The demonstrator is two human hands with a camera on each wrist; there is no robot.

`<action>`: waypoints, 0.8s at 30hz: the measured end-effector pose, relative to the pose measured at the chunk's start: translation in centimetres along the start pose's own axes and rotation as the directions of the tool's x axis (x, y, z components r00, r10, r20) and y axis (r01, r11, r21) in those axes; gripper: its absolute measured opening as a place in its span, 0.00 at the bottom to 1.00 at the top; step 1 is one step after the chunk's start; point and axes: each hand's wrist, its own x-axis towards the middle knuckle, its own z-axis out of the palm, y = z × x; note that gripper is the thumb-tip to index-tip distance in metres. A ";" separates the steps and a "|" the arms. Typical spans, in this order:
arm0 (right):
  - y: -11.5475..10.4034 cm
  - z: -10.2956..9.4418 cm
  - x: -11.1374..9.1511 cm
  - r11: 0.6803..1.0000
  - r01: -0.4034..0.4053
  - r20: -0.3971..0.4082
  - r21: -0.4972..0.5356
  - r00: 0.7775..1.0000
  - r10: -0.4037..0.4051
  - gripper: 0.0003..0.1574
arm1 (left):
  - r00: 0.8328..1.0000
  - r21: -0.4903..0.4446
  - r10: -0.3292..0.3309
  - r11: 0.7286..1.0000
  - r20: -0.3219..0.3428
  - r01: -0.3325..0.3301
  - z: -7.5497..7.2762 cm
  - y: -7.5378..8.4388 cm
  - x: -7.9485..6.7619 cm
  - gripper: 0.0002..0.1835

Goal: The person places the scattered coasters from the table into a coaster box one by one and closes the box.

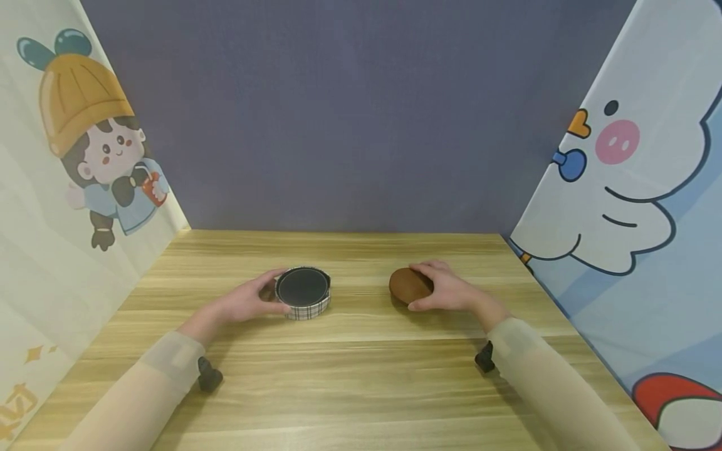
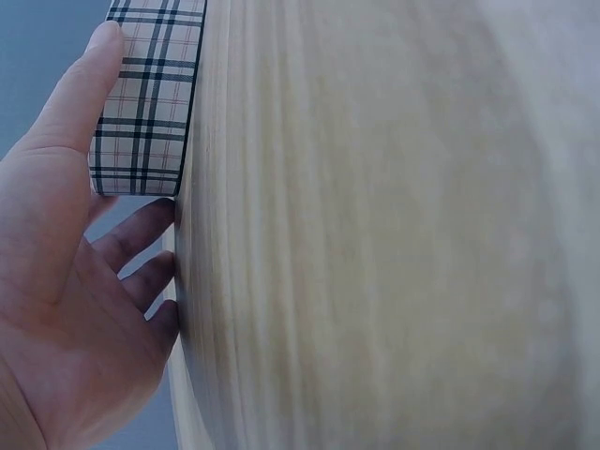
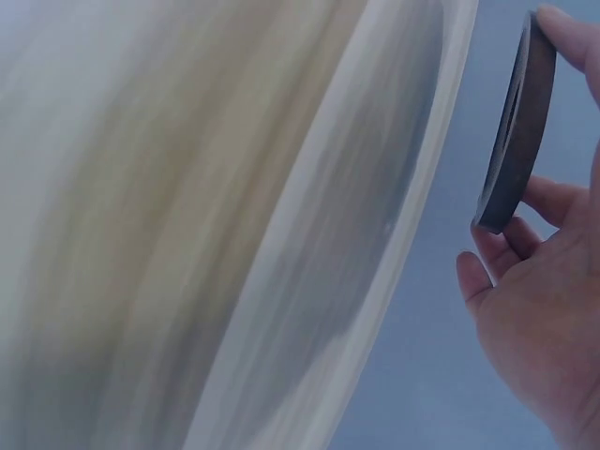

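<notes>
On the wooden table, my left hand [image 1: 248,302] grips the left side of a round plaid box [image 1: 307,311]. Its top face is dark, and black and cream checks run round its wall. In the left wrist view the thumb lies along the checked wall [image 2: 150,103], with the other fingers low by the tabletop. My right hand [image 1: 451,291] holds a brown round lid [image 1: 407,285] by its edge, to the right of the box. From the right wrist, the lid [image 3: 522,131] shows its thin rim, tilted and raised off the table, between thumb and fingers.
The wood-grain table [image 1: 350,388] ends at a grey-blue back panel [image 1: 361,125]. Cartoon-printed panels stand at the left [image 1: 34,219] and right [image 1: 694,263]. Each wrist wears a small black device below a pale sleeve [image 1: 541,369].
</notes>
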 end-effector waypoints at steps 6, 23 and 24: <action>-1.7 0.6 1.1 1.000 0.029 0.009 0.011 1.000 -0.029 0.71 | 1.000 -0.008 0.007 1.000 0.001 -0.007 -0.1 0.1 -0.2 0.57; -6.2 1.8 4.2 0.997 0.080 0.000 0.008 0.997 -0.080 0.71 | 1.000 -0.040 0.017 0.999 0.014 -0.017 0.0 0.0 -0.1 0.56; -6.4 1.9 4.4 0.996 0.085 -0.001 0.006 0.996 -0.085 0.71 | 1.000 -0.043 0.016 0.999 0.014 -0.016 0.0 0.0 -0.1 0.56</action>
